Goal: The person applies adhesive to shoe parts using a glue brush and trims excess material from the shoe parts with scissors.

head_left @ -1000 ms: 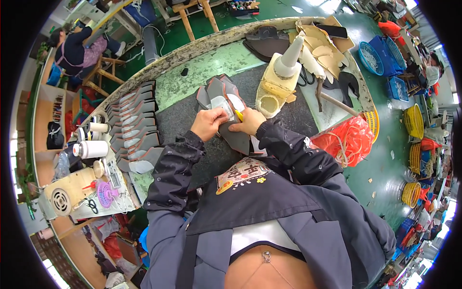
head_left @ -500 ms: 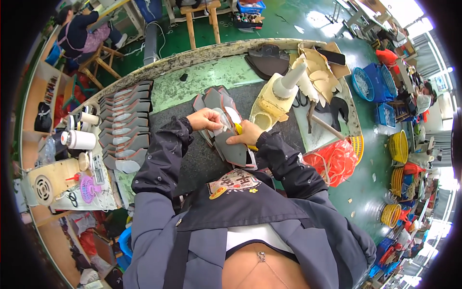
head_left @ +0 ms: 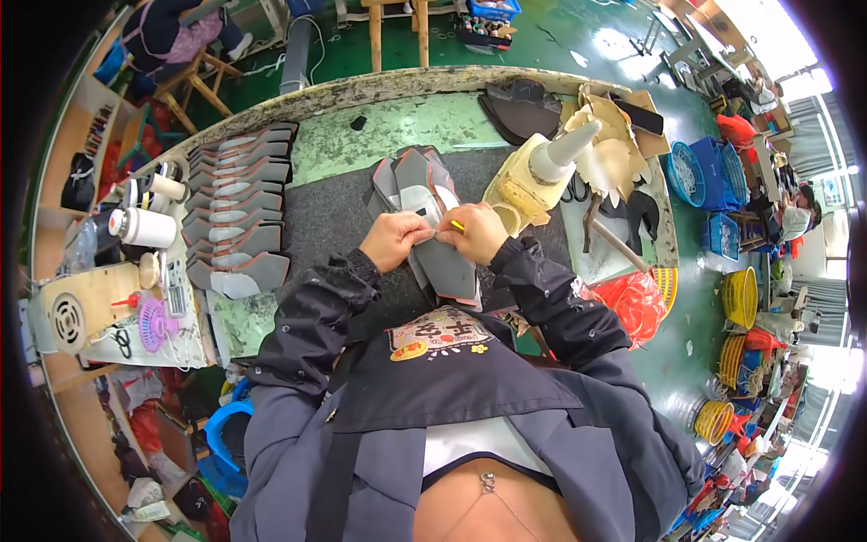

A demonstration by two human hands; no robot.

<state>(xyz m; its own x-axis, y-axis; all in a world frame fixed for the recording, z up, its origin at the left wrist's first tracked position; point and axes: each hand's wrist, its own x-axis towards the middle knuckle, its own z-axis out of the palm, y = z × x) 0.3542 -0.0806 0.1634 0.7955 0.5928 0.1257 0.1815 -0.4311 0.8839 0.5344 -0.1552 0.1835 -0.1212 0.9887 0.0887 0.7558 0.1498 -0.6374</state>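
Observation:
My left hand (head_left: 395, 240) is closed in a pinch, its fingertips on a small pale piece (head_left: 435, 234) whose outline is mostly hidden. Against it come the fingertips of my right hand (head_left: 477, 231), also closed. A slim yellow tool (head_left: 458, 225) is tucked in the right fingers; its kind does not show. Beneath both hands lies a fanned stack of grey shoe-upper pieces (head_left: 452, 275) with orange-red edges and light grey patches. The stack rests on a dark mat (head_left: 348, 212).
Left of the mat lies a row of similar grey pieces (head_left: 237, 210). To the right stand a yellowish block with a grey cone (head_left: 533, 181), scissors (head_left: 575, 187), a hammer (head_left: 619, 244) and pale cut scraps (head_left: 610, 149). A red plastic bag (head_left: 629, 307) is at the table's right edge.
Both hands have come together, the right turning inward so its fingertips meet the left's. The yellow tool now shows less. The stack appears slightly shifted as the head view moved.

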